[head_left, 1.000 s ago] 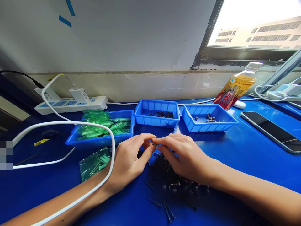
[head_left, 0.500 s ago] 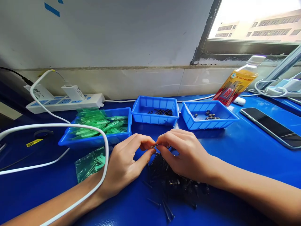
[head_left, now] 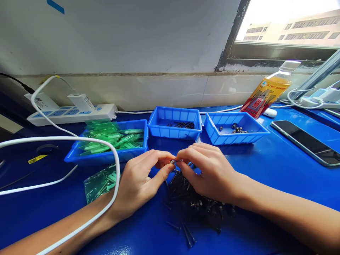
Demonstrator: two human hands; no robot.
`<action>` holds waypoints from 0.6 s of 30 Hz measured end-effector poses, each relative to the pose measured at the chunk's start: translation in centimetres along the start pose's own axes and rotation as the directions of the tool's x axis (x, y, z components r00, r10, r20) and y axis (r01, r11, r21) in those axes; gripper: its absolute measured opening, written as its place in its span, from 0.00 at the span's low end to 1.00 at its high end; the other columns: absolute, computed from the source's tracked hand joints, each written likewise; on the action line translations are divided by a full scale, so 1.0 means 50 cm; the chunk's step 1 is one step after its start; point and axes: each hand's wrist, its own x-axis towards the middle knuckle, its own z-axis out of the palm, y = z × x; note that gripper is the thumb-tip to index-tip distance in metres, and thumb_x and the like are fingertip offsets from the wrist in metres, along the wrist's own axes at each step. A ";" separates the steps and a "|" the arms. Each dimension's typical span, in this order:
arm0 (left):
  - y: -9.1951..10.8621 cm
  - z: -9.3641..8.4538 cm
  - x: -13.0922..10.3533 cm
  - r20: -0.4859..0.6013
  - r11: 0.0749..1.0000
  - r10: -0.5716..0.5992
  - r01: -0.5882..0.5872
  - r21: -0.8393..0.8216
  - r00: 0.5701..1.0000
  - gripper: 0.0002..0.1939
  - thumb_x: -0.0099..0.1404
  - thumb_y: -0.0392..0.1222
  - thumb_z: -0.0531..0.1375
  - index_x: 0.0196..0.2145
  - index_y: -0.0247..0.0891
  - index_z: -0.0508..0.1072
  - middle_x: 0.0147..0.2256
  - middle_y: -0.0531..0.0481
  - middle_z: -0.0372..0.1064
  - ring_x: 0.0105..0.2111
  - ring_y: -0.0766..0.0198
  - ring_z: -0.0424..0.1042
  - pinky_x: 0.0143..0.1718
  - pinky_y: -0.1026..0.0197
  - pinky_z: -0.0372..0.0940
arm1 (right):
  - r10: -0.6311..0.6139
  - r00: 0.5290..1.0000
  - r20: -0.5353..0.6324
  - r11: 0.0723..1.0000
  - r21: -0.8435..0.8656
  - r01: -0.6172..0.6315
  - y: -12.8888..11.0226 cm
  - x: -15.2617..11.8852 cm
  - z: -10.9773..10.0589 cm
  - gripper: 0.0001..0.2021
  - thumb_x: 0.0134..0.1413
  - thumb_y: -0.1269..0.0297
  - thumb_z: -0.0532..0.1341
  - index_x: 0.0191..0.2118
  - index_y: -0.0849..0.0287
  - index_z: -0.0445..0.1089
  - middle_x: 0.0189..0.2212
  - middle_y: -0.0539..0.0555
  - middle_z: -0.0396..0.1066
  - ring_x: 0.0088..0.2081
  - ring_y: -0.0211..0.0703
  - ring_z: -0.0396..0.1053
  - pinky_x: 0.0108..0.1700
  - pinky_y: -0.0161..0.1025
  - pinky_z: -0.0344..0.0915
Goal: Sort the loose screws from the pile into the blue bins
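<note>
Between the fingertips of both hands is a small screw point(head_left: 177, 160), roughly level. My left hand point(head_left: 145, 180) pinches its left end, where a small metal piece shows. My right hand point(head_left: 209, 170) grips the right end with thumb and forefinger. Under and in front of the hands lies a pile of dark screws point(head_left: 209, 209) on the blue table. Beyond them, a middle blue bin point(head_left: 175, 133) holds some dark screws, and the right blue bin point(head_left: 239, 139) holds small metal nuts. The left blue bin point(head_left: 127, 154) is filled with green plastic packets point(head_left: 106, 138).
A green bag point(head_left: 102, 182) lies by my left forearm, and a white cable point(head_left: 117, 177) loops across that arm. Behind are a power strip point(head_left: 103, 112) and a leaning bottle point(head_left: 268, 92). A phone point(head_left: 305, 140) rests at the right.
A shiny metal piece now shows more plainly at the left end of the screw between my fingertips. Both hands stay close together; the view has shifted slightly.
</note>
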 end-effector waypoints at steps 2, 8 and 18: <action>0.001 -0.001 0.000 0.022 0.999 -0.038 0.039 -0.008 0.999 0.08 0.62 0.42 0.55 0.34 0.39 0.73 0.28 0.54 0.75 0.26 0.67 0.73 0.26 0.69 0.67 | -0.017 1.000 0.004 1.000 -0.015 0.017 0.002 0.000 0.002 0.07 0.59 0.70 0.54 0.31 0.60 0.66 0.23 0.51 0.72 0.24 0.35 0.66 0.28 0.33 0.59; 0.004 0.001 -0.003 0.015 0.990 -0.139 0.139 -0.032 0.990 0.08 0.60 0.43 0.57 0.35 0.39 0.72 0.25 0.54 0.73 0.24 0.68 0.71 0.19 0.72 0.64 | -0.024 0.999 0.021 1.000 -0.016 0.025 0.007 -0.001 0.008 0.08 0.61 0.69 0.52 0.33 0.62 0.66 0.24 0.52 0.73 0.24 0.36 0.68 0.29 0.33 0.60; 0.003 0.001 0.000 0.068 0.981 -0.167 0.173 -0.091 0.984 0.08 0.61 0.43 0.55 0.33 0.38 0.71 0.22 0.55 0.71 0.21 0.69 0.70 0.13 0.74 0.59 | -0.016 0.999 0.043 0.999 -0.050 0.018 0.008 -0.002 0.006 0.06 0.59 0.68 0.54 0.32 0.60 0.66 0.22 0.50 0.71 0.23 0.34 0.64 0.28 0.33 0.57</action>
